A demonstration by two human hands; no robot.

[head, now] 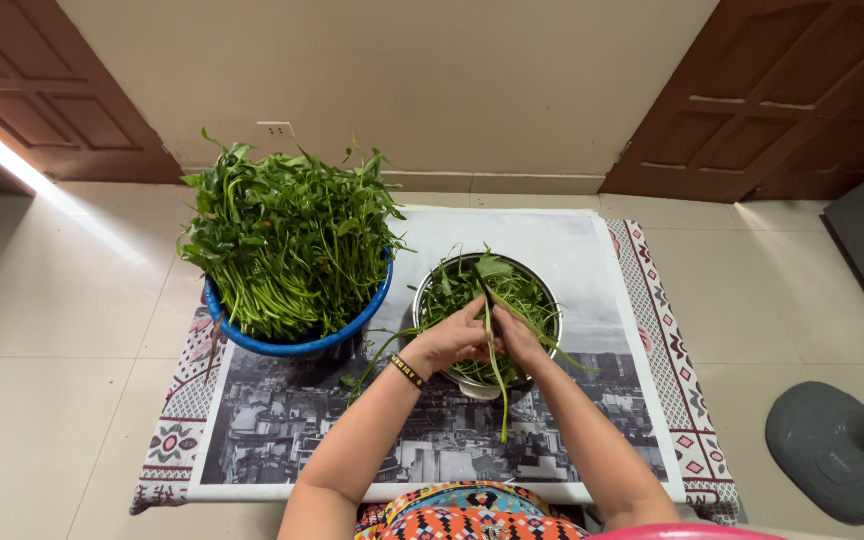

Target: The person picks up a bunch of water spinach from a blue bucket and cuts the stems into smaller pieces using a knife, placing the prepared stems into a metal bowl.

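My left hand [450, 337] and my right hand [519, 338] meet over a metal bowl [424, 290], both closed on one long green vegetable stem [501, 395] that hangs down toward me. The bowl holds thin shredded green stems [512, 290] and a few leaves. To its left stands a blue basin [297, 345] heaped high with leafy green stalks [287, 235]. A dark beaded bracelet sits on my left wrist.
Bowl and basin rest on a large black-and-white printed sheet [432, 440] laid over a patterned mat [667, 350] on a tiled floor. A grey fan base [832, 450] stands at the right. Brown wooden doors flank the beige wall behind.
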